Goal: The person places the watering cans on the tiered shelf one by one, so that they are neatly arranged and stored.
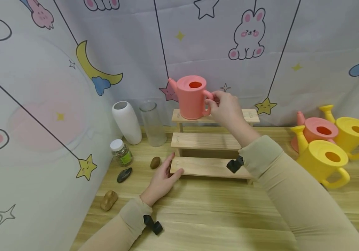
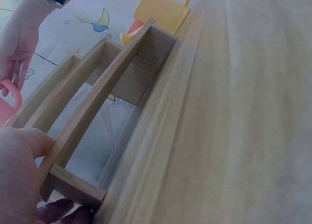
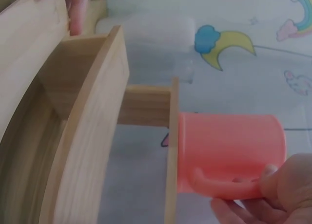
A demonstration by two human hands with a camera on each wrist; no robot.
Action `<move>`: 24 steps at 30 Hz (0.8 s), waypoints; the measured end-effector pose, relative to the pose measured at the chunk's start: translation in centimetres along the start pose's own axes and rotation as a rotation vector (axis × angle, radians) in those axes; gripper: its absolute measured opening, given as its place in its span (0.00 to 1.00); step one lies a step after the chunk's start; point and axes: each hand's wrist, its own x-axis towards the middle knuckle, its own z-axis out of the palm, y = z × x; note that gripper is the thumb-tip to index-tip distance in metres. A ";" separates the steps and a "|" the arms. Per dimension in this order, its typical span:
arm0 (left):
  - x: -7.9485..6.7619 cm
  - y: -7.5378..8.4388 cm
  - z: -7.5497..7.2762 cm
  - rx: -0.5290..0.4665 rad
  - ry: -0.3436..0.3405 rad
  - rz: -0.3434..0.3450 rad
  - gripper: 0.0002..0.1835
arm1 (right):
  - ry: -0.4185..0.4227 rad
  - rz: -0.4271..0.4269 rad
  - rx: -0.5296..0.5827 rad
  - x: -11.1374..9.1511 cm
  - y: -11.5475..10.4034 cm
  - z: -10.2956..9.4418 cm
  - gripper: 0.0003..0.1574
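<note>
A pink watering can (image 1: 192, 99) stands at the left end of the top step of a three-step wooden shelf (image 1: 209, 140), its spout facing left. My right hand (image 1: 227, 108) pinches the can's handle between thumb and fingers, as the right wrist view also shows of the handle (image 3: 226, 187). Low on the left, my left hand (image 1: 162, 179) grips the end of the bottom step. Its thumb lies against the front edge and the other fingers reach round the end panel (image 2: 77, 186) in the left wrist view.
Left of the shelf stand a white vase (image 1: 127, 122), a clear glass vase (image 1: 153, 123) and a lidded jar (image 1: 121, 152). A dark stone (image 1: 124, 175) and brown stones (image 1: 108, 200) lie nearby. At right, two yellow watering cans (image 1: 323, 158) crowd another pink can (image 1: 318, 129).
</note>
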 end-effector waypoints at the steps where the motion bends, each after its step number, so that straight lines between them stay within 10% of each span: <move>1: 0.0 0.0 0.0 0.000 0.002 0.003 0.47 | -0.002 -0.004 0.004 0.0 0.0 0.0 0.19; 12: -0.1 0.2 0.0 -0.006 0.004 -0.009 0.45 | -0.037 -0.010 0.025 -0.2 0.3 -0.2 0.22; 24: 0.0 0.3 0.1 -0.016 0.012 -0.048 0.43 | -0.102 -0.021 -0.055 -3.5 3.3 -2.3 0.49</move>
